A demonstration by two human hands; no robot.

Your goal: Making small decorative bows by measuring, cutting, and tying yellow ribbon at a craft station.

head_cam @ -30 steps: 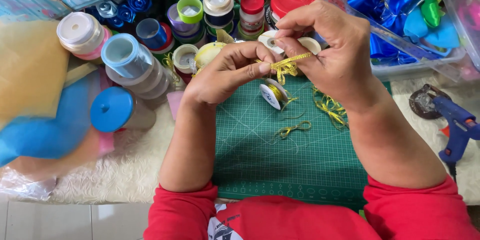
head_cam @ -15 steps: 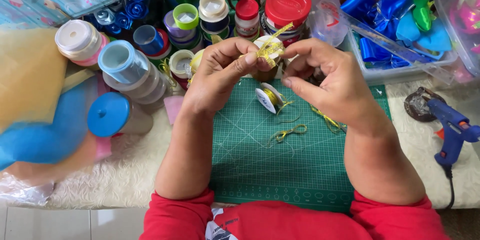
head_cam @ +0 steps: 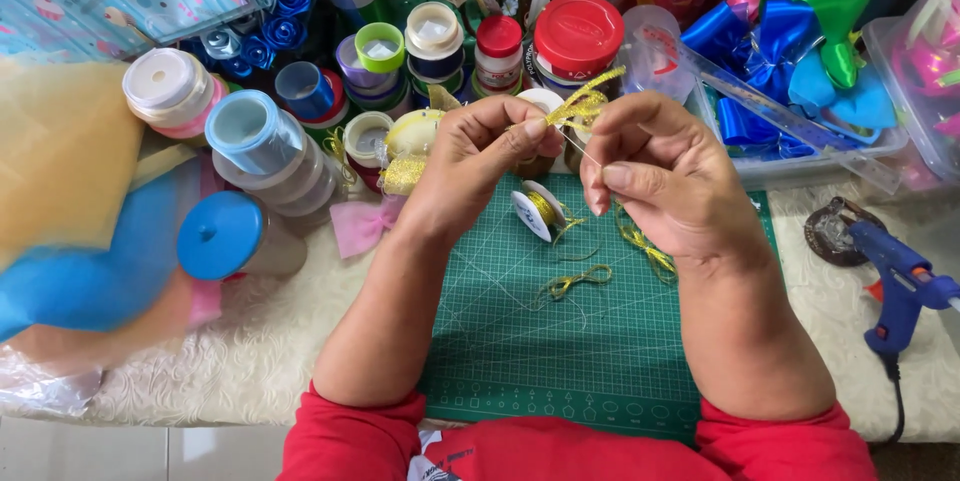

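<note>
My left hand (head_cam: 478, 163) and my right hand (head_cam: 655, 173) meet above the green cutting mat (head_cam: 520, 341), pinching a small piece of gold ribbon (head_cam: 585, 106) between their fingertips. A thin thread runs down from the ribbon between the hands. Below them on the mat lies a small spool of gold ribbon (head_cam: 535, 213), tipped on its side. Loose gold ribbon scraps (head_cam: 578, 283) lie on the mat beneath my right hand. Both forearms rest over the mat, with red sleeves at the bottom edge.
Several ribbon spools (head_cam: 260, 151) and jars, one with a red lid (head_cam: 578, 36), crowd the back. A clear tray of blue bows (head_cam: 800, 91) sits back right. A blue glue gun (head_cam: 905, 291) lies right. Yellow and blue fabric (head_cam: 70, 231) lies left.
Both hands have lifted the gold ribbon higher and farther from me, away from the spool on the mat. The right hand has turned, its fingers now pointing left.
</note>
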